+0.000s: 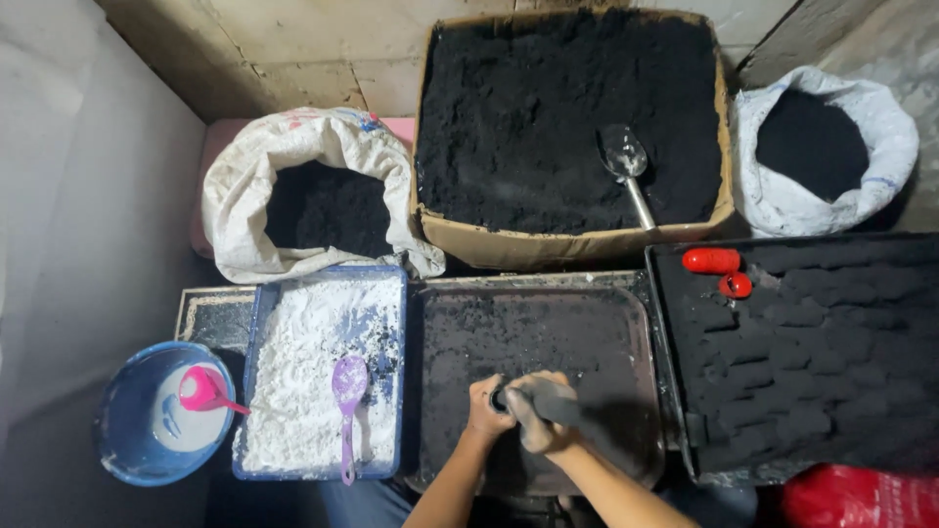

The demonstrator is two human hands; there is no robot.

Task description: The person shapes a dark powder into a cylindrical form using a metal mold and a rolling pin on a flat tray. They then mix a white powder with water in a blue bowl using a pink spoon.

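Both my hands meet over a dark metal tray (606, 303) dusted with black powder. My left hand (485, 409) grips the end of a dark cylindrical object (567, 411). My right hand (540, 420) wraps around the same object just beside it. The object lies at a slant, its far end pointing to the lower right over the tray. Both hands are smeared black.
A cardboard box (577, 244) of black powder holds a metal scoop (626, 161). Sacks of black powder stand at left (245, 186) and right (880, 127). A blue tray (256, 323) of white powder has a purple spoon (348, 391). A blue bowl (122, 440) holds a pink scoop (203, 389). A black tray (675, 342) holds moulded lumps and red pieces (712, 260).
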